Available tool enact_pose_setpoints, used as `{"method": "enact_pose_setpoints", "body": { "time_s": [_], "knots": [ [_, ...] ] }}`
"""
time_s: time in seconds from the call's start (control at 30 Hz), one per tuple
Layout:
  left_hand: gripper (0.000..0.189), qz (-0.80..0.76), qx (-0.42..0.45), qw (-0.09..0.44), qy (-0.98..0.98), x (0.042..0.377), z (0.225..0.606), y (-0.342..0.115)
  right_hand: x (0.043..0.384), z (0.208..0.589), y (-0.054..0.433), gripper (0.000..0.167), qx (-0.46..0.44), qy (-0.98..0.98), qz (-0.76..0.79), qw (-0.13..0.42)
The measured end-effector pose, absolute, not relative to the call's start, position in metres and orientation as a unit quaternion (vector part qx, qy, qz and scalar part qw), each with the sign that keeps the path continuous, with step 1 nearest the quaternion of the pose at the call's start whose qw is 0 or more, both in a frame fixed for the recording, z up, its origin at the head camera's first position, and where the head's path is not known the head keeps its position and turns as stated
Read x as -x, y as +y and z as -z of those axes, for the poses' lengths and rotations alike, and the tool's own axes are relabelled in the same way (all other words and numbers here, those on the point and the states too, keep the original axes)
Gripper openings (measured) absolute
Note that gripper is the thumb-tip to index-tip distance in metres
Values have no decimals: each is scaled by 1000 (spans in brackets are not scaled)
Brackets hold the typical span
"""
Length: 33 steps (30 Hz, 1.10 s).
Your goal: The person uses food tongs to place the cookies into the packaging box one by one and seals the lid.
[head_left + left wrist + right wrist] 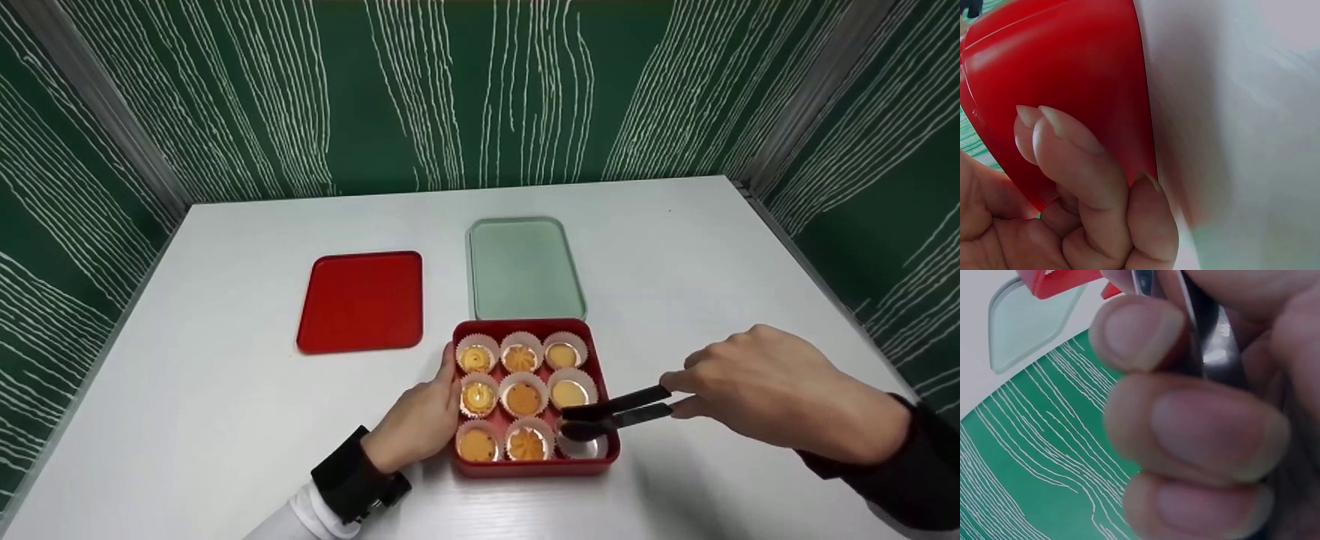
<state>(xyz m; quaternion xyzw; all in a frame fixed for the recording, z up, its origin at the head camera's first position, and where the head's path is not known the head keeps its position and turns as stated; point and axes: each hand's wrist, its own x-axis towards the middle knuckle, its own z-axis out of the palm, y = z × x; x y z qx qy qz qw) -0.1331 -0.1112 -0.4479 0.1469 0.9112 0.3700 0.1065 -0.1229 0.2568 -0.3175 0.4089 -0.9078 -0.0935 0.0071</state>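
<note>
A red box [536, 469] on the table holds rows of white paper cups with yellow and golden-brown cookies [523, 399]. My left hand [421, 420] holds the box at its left side, the thumb along the wall. In the left wrist view, bent fingers [1081, 157] lie against the red wall. From the right, my right hand [772, 390] grips a pair of dark tongs [637, 399]. Their tips overlap the near right paper cup [589, 448], whose pale bottom partly shows; I cannot tell if the tips hold a cookie. Bent fingers [1196, 433] surround the shiny handle in the right wrist view.
A flat red tray [364, 300] lies on the white table [225, 390] to the box's far left. Directly behind the box lies a pale green tray [525, 266]. Green panels [517, 97] with white streaks stand along the back and sides.
</note>
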Motion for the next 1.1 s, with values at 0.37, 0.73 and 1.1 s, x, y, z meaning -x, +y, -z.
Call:
{"method": "enact_pose_setpoints", "body": {
  "time_s": [0.37, 0.73, 1.1],
  "knots": [
    [63, -364, -160, 95, 913, 134, 449, -112, 138, 316, 256, 10, -379, -919, 38, -99],
    [63, -363, -159, 95, 913, 133, 448, -111, 137, 314, 251, 20, -373, -922, 87, -54],
    [63, -365, -145, 104, 914, 133, 446, -111, 145, 296, 265, 30, -338, -940, 38, 14]
  ]
}}
